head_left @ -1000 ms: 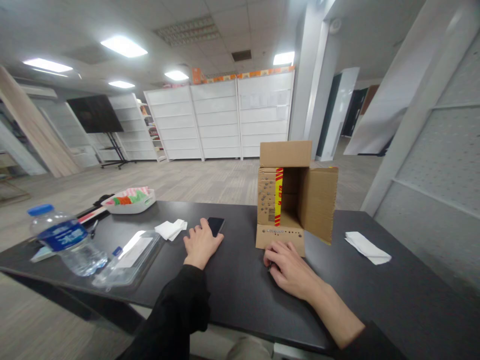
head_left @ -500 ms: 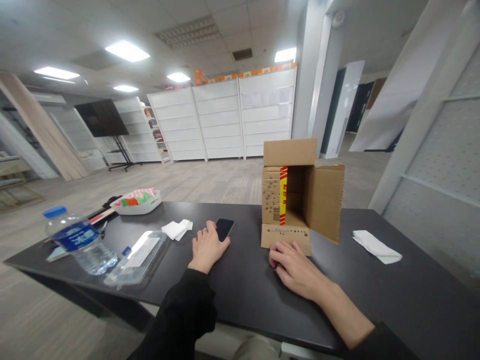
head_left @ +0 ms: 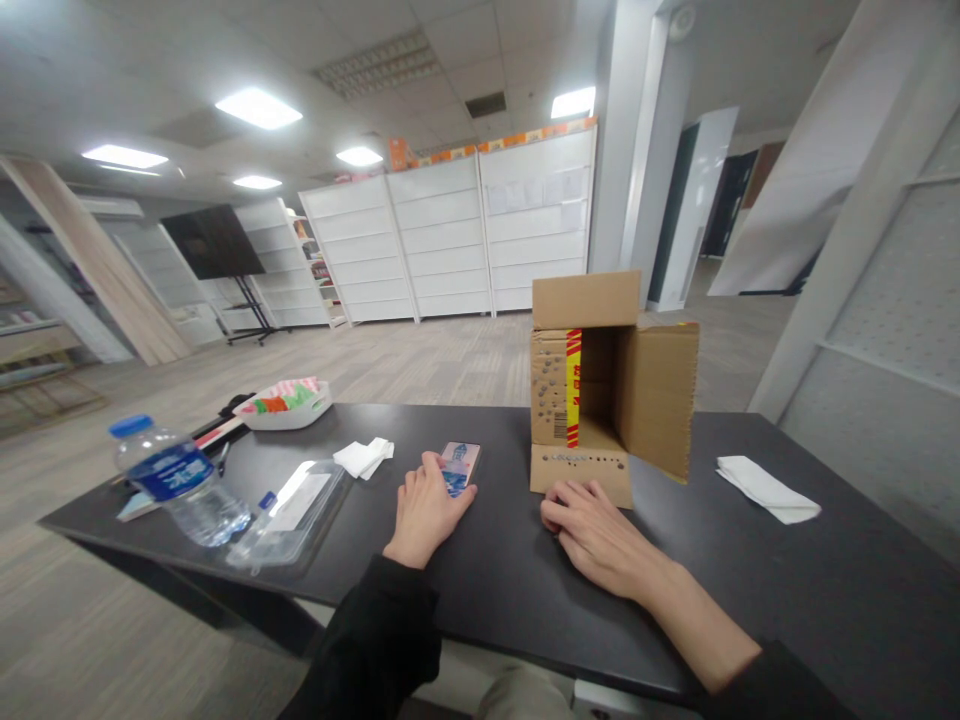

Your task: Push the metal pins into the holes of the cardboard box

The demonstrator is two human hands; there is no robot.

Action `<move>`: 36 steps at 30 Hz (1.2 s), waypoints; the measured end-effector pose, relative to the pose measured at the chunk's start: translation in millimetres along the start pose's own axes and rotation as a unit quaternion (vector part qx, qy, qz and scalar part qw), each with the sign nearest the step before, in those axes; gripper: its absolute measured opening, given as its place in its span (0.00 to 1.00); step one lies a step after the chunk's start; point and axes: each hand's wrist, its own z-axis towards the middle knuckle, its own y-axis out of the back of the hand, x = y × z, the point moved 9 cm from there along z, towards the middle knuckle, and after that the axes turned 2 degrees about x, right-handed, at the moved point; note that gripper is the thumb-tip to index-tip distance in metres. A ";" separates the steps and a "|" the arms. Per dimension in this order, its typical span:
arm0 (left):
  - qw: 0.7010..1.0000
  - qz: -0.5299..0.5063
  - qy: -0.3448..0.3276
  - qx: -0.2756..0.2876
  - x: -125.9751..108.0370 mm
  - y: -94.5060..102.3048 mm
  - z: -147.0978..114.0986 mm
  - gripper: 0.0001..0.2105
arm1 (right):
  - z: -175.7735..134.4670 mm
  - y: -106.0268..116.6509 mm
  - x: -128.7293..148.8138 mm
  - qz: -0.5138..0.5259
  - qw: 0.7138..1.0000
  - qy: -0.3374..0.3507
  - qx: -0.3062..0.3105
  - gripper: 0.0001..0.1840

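On the dark table (head_left: 495,580) a phone (head_left: 460,468) lies flat with its screen lit. My left hand (head_left: 426,510) is closed around its near end, fingers along the left edge and thumb at the lower right. My right hand (head_left: 592,530) rests on the table at the front flap of a cardboard box (head_left: 550,385). Its fingers are curled together, and whatever they hold, if anything, is hidden. The box stands on its side with its opening toward me and flaps spread. Small grey dots cover its left front flap, and a row of holes and dots runs along the lower flap.
Left of my left hand are a crumpled tissue (head_left: 365,458), a clear plastic case (head_left: 289,520), a water bottle (head_left: 180,480) and a white basket (head_left: 289,408) with colourful packets. A folded tissue (head_left: 769,488) lies at the right. White shelves (head_left: 442,240) stand beyond the table.
The phone's screen was dark and is now lit with a colourful picture. The whole view has shifted slightly; both hands keep nearly the same places on the table.
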 end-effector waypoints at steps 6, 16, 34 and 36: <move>1.000 -0.016 0.017 0.008 4.4 1.1 -9.0 0.26 | -0.4 1.0 -2.8 0.004 1.000 -0.006 -0.013 0.09; 0.999 -0.022 0.037 0.024 10.5 4.7 -28.8 0.25 | -2.5 19.0 -29.5 0.127 0.974 -0.017 -0.185 0.08; 0.998 0.045 0.037 0.037 -3.3 6.3 -10.4 0.24 | -30.5 49.6 -76.9 0.119 0.886 -0.134 -0.428 0.13; 0.997 0.048 0.035 0.041 -9.3 7.5 -4.9 0.22 | -31.4 48.9 -79.5 0.125 0.882 -0.142 -0.433 0.12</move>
